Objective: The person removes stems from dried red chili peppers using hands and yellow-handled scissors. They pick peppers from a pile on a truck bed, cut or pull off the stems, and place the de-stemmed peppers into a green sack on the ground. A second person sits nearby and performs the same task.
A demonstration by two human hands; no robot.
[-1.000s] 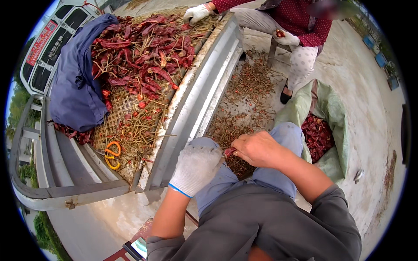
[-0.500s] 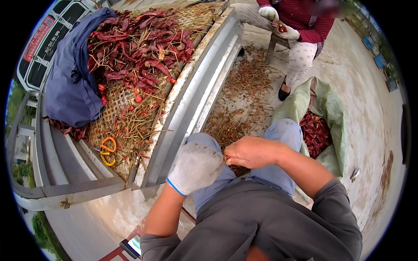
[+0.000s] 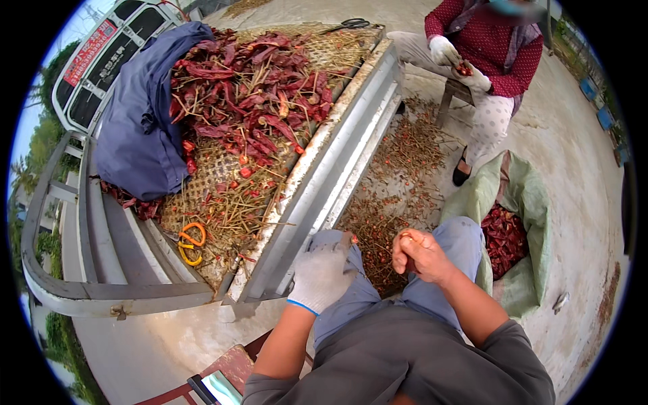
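My left hand (image 3: 322,275), in a white knit glove with a blue cuff, is closed above my left knee. A small reddish bit shows at its fingertips, too small to name. Apart from it, my bare right hand (image 3: 424,255) is held over the gap between my knees, its fingers curled together; what they hold, if anything, is hidden. Dried red chilies (image 3: 250,91) lie heaped with stalks on the truck bed at the left. More red chilies (image 3: 503,239) fill part of an open pale green woven sack (image 3: 533,202) beside my right knee.
The truck's metal side panel (image 3: 331,169) runs along my left. A blue cloth (image 3: 138,135), orange-handled scissors (image 3: 192,243) and black-handled scissors (image 3: 351,24) lie on the bed. Stalks (image 3: 398,182) litter the ground. A co-worker (image 3: 496,67) in gloves sits opposite, holding chilies.
My hands have come apart: the right has moved right and the left stays near my left knee. The whole view has shifted, with the surroundings now lower and further right.
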